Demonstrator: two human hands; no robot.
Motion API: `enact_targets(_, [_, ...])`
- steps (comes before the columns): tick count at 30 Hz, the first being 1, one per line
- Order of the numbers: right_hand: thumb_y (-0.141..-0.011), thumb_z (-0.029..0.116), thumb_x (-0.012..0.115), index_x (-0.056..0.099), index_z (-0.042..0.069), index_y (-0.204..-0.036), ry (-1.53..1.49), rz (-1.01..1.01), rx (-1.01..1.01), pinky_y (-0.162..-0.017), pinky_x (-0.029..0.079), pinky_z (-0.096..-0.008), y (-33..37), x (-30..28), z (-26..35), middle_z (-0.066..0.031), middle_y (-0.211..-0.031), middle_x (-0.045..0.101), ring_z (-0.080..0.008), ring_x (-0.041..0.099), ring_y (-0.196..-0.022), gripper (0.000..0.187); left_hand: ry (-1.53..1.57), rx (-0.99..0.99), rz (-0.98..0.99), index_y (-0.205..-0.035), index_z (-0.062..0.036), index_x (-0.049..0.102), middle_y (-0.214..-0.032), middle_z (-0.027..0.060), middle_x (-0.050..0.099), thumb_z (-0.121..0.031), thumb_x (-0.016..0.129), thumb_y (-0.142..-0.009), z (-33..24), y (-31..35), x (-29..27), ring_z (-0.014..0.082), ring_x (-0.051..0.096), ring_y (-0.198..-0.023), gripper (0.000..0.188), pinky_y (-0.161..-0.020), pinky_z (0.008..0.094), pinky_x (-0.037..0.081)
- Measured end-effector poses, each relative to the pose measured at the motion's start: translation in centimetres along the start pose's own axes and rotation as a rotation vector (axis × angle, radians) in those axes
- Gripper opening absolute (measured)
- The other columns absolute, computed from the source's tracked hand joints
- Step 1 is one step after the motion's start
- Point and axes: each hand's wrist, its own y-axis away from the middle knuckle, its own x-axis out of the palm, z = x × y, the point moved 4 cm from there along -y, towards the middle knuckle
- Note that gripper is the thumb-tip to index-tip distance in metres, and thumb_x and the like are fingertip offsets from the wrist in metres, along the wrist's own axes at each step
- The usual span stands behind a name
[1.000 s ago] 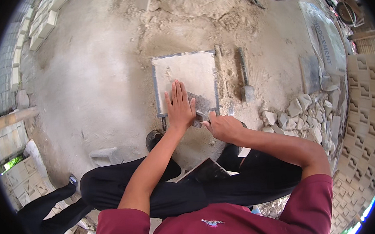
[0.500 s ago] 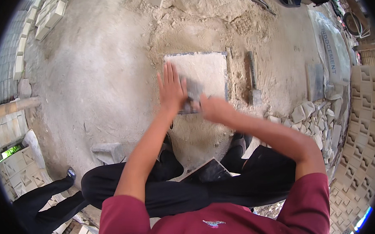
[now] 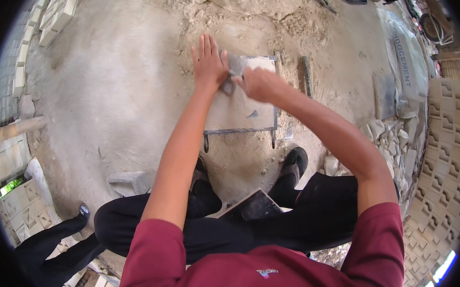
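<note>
A: Head view first. How does each hand stand?
B: The left grip (image 3: 211, 65) is wide, palm down with fingers straight and pointing away from the body, near the far left corner of the dark-edged frame (image 3: 240, 130). Its thumb side is right at the blade of the grey trowel (image 3: 235, 64).
A: And the other?
B: The right grip (image 3: 260, 84) is curled closed, holding the trowel; the fingers hide most of the handle.
A: Where is the frame itself?
B: On the dusty floor (image 3: 107, 109), ahead of the person's feet, filled with pale, sandy material (image 3: 233, 111). Two dark loops (image 3: 206, 143) stick out from its near edge. The trowel is over the far part of the fill.
A: What's around it?
B: A dark bar (image 3: 307, 75) to the right, partly behind the forearm; farther right, broken rubble (image 3: 398, 133) and a grey slab (image 3: 385, 94). A black plate (image 3: 252, 208) is between the legs.
</note>
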Motion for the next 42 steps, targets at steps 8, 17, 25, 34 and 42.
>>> enact_targets(8, [-0.101,0.047,0.036,0.049,-0.002,-0.113,-0.154,0.324,0.117,-0.079,0.051,-0.0543,12.1,8.4,1.0,-0.0266,-0.095,0.067,-0.0465,0.065,-0.092,0.051,-0.032,-0.046,0.235,-0.152,0.0037,0.016,-0.161,0.0187,0.015,-0.036,0.035,-0.099,-3.7,14.9,-3.5,0.0306,0.012,-0.15,0.069,-0.119,0.0532,0.007])
enact_targets(17, [-0.102,0.049,0.035,0.057,-0.004,-0.102,0.121,-0.023,0.016,-0.074,0.055,-0.0501,1.7,-2.5,-4.6,-0.0259,-0.09,0.068,-0.0407,0.068,-0.085,0.057,-0.02,-0.021,0.05,-0.152,0.0025,0.018,-0.161,0.016,0.016,-0.038,0.03,-0.1,-5.6,-1.5,0.9,0.027,0.011,-0.15,0.067,-0.121,0.0494,0.006])
enact_targets(25, [-0.101,0.049,0.036,0.049,-0.004,-0.109,-0.119,0.169,0.112,-0.071,0.052,-0.0548,13.9,7.0,-5.8,-0.0281,-0.083,0.067,-0.0444,0.067,-0.081,0.055,0.036,0.033,0.184,-0.151,0.0044,0.021,-0.16,0.0191,0.018,-0.035,0.036,-0.098,-10.4,12.7,-1.4,0.031,0.013,-0.149,0.068,-0.119,0.0532,0.009])
enact_targets(34, [-0.103,0.045,0.035,0.056,-0.005,-0.103,0.056,-0.099,0.115,-0.072,0.055,-0.0511,5.3,-2.2,-10.7,-0.0253,-0.079,0.067,-0.0417,0.068,-0.083,0.055,-0.014,0.102,0.111,-0.154,0.0007,0.014,-0.162,0.0142,0.012,-0.041,0.033,-0.098,-12.5,-2.1,3.6,0.025,0.01,-0.15,0.072,-0.121,0.0503,0.007])
enact_targets(42, [-0.101,0.045,0.038,0.05,-0.005,-0.106,-0.172,0.018,0.133,-0.074,0.05,-0.0572,14.4,6.2,-10.5,-0.0316,-0.08,0.064,-0.0482,0.065,-0.079,0.052,0.07,0.171,0.22,-0.152,0.0023,0.02,-0.161,0.0165,0.016,-0.039,0.035,-0.098,-15.2,9.1,1.0,0.0259,0.013,-0.15,0.069,-0.12,0.0509,0.009])
